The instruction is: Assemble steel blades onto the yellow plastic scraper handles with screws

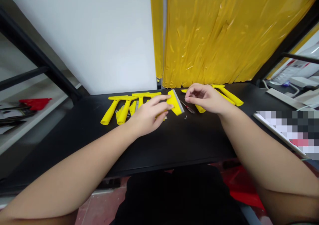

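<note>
My left hand [149, 116] is closed on a yellow scraper [174, 103] whose pale blade edge points to the right. Its handle is mostly hidden under the hand. Just to the right, my right hand [205, 99] is held above the table with thumb and fingers pinched together; whatever is between the fingertips is too small to make out. Between the hands lies a thin screwdriver [190, 110] with a dark red handle, and near it a small screw [185, 117]. Partly behind my right hand lies another yellow scraper handle [200, 109].
Several yellow scraper handles [109, 113] lie left on the black table [171, 148], with small yellow plates [133, 109] and loose screws among them. More yellow handles [230, 96] lie right. A white panel [104, 39] and yellow plastic curtain [211, 36] stand behind; black posts [57, 80] flank the table.
</note>
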### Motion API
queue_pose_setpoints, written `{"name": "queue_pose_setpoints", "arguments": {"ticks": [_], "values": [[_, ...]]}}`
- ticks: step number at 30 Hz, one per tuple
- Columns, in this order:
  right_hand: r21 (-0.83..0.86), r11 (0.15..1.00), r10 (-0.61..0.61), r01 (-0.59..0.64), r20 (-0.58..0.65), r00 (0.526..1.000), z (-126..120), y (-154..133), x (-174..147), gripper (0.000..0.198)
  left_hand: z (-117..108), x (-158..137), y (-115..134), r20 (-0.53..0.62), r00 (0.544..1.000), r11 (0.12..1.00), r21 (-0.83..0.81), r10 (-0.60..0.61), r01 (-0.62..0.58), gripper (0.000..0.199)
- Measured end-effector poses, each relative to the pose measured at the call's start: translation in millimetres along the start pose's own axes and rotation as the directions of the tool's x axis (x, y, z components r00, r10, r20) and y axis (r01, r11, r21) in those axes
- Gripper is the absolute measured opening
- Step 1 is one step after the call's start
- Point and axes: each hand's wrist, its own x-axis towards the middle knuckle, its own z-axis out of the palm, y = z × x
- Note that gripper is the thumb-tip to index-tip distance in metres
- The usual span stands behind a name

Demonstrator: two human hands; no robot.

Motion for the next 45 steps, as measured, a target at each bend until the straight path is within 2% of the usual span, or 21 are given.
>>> {"name": "queue_pose_setpoints", "arguments": {"ticks": [2, 4, 8, 12, 16, 19, 24, 30, 36, 41, 45], "values": [[0.116, 0.993, 0.006, 0.0, -0.052, 0.999, 4, -2, 0, 0.03, -2, -2, -1, 0.064, 0.992, 0.982, 0.144, 0.111, -0.119, 0.023], [0.192, 0.981, 0.041, -0.032, -0.044, 0.998, 10, -6, 0, 0.035, -3, -2, -2, 0.108, 0.985, 0.966, 0.206, 0.137, -0.157, 0.025], [0.269, 0.955, 0.115, -0.123, 0.043, 0.992, 22, -15, 0, 0.039, -5, 0, 2, 0.193, 0.98, 0.972, 0.22, 0.044, -0.087, 0.03], [0.287, 0.946, 0.136, -0.148, 0.061, 0.989, 29, -14, 1, 0.041, -8, 3, 8, 0.237, 0.97, 0.99, 0.14, -0.063, 0.031, 0.028], [0.296, 0.948, 0.106, -0.116, 0.049, 0.993, 33, -9, 1, 0.039, -9, 5, 11, 0.272, 0.959, 0.992, 0.12, -0.075, 0.043, 0.028], [0.269, 0.961, 0.061, -0.069, 0.037, 0.997, 36, -8, 1, 0.035, -7, 5, 13, 0.307, 0.95, 0.987, 0.157, -0.056, 0.007, 0.028], [0.241, 0.969, 0.044, -0.053, 0.042, 0.998, 40, -7, 1, 0.03, -2, 1, 11, 0.378, 0.925, 0.949, 0.284, 0.022, -0.139, 0.033], [0.277, 0.954, 0.1, -0.109, 0.049, 0.994, 41, -5, 1, 0.034, -1, 1, 10, 0.393, 0.919, 0.951, 0.275, 0.026, -0.145, 0.032], [0.386, 0.881, 0.227, -0.274, 0.164, 0.96, 39, -10, -1, 0.048, 0, 1, 10, 0.393, 0.919, 0.966, 0.221, 0.04, -0.136, 0.033], [0.385, 0.821, 0.36, -0.422, 0.224, 0.906, 37, -13, 0, 0.043, 3, -2, 9, 0.429, 0.9, 0.931, 0.292, 0.076, -0.218, 0.035], [0.44, 0.766, 0.394, -0.468, 0.253, 0.883, 39, -11, 0, 0.04, 3, -1, 11, 0.434, 0.896, 0.928, 0.291, 0.09, -0.234, 0.035]]}}
